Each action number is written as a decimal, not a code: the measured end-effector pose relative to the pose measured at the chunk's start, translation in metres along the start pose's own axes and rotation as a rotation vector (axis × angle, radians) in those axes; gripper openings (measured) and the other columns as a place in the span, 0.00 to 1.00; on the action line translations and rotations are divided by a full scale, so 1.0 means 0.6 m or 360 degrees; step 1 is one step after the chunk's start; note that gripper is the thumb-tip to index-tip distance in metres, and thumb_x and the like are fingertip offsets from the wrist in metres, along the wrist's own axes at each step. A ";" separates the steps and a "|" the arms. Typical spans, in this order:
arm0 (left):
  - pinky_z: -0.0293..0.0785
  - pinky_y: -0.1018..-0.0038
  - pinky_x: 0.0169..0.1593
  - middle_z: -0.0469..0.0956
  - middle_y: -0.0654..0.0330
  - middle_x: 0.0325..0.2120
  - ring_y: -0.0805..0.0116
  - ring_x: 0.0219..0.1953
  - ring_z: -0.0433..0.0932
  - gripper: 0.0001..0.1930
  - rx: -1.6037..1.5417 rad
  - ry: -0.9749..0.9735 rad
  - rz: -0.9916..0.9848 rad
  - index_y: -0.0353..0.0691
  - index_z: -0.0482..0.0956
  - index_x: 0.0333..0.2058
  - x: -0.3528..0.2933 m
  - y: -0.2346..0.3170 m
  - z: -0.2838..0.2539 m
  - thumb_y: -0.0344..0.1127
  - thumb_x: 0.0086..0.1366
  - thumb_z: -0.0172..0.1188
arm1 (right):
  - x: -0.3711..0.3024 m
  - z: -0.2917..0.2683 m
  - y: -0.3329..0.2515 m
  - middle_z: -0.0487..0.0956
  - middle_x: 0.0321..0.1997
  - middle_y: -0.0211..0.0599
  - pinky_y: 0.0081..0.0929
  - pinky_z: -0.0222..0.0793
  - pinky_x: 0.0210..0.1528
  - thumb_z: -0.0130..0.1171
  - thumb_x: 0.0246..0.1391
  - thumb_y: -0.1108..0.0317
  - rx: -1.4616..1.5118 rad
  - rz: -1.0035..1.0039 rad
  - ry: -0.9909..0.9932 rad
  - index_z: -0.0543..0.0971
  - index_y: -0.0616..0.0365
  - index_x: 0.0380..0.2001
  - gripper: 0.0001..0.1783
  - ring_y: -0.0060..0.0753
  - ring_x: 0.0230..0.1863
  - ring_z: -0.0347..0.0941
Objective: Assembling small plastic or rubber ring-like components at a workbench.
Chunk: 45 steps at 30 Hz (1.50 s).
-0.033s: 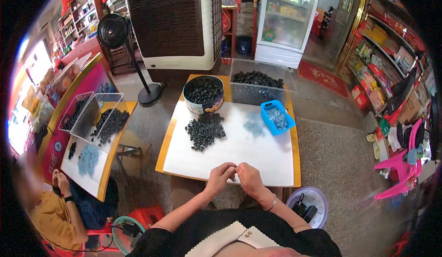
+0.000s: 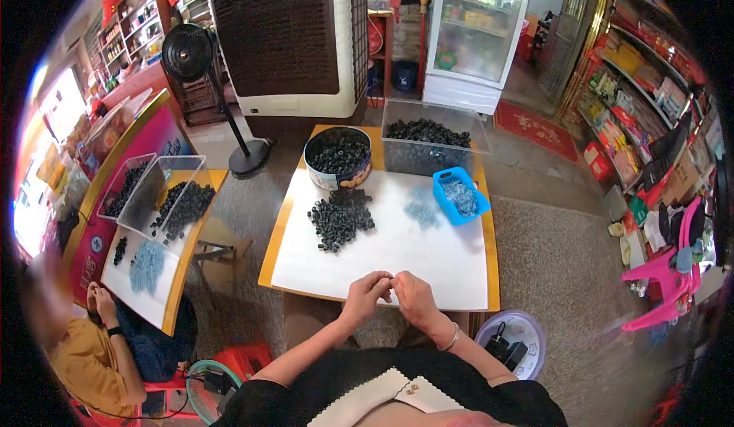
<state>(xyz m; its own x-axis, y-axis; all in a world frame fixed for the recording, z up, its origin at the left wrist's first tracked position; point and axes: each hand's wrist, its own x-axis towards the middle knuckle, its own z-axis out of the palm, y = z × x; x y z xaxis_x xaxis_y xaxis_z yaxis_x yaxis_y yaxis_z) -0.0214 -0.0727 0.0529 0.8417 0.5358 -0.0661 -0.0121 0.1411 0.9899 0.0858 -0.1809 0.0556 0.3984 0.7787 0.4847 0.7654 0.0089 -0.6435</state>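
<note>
Over the near edge of the white-topped table [image 2: 313, 263], my left hand [image 2: 370, 289] and my right hand [image 2: 414, 292] meet at the fingertips. Both are closed in a pinch; what sits between them is too small and hidden to make out. Beyond them, toward the left, lies a heap of small black cylindrical pieces [image 2: 341, 222]. A loose patch of small clear-bluish pieces [image 2: 422, 209] is to its right. More such bluish pieces fill a bright blue plastic basket [image 2: 461, 195] at the table's right.
Behind the heap stand a round tin [image 2: 338, 158] and a clear plastic bin [image 2: 437, 138], both holding black pieces. A co-worker [image 2: 95, 343] sits at a similar table at left. A lilac basin [image 2: 512, 343] is by my right, a fan [image 2: 246, 155] and cooler [image 2: 283, 45] ahead.
</note>
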 end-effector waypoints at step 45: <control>0.66 0.81 0.31 0.73 0.66 0.25 0.76 0.26 0.69 0.16 -0.0666 -0.0328 -0.0619 0.36 0.75 0.40 -0.032 0.047 -0.013 0.44 0.65 0.53 | -0.010 -0.032 -0.035 0.72 0.50 0.41 0.28 0.66 0.52 0.55 0.51 0.73 0.0570 0.0046 -0.0176 0.75 0.59 0.46 0.17 0.40 0.51 0.70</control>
<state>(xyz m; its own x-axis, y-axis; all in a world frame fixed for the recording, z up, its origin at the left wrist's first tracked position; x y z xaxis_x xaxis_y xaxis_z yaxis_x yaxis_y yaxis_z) -0.0420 -0.0724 0.0808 0.9138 0.2128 -0.3459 0.1412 0.6321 0.7619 0.0771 -0.1978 0.0781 0.3455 0.8447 0.4089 0.5216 0.1894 -0.8319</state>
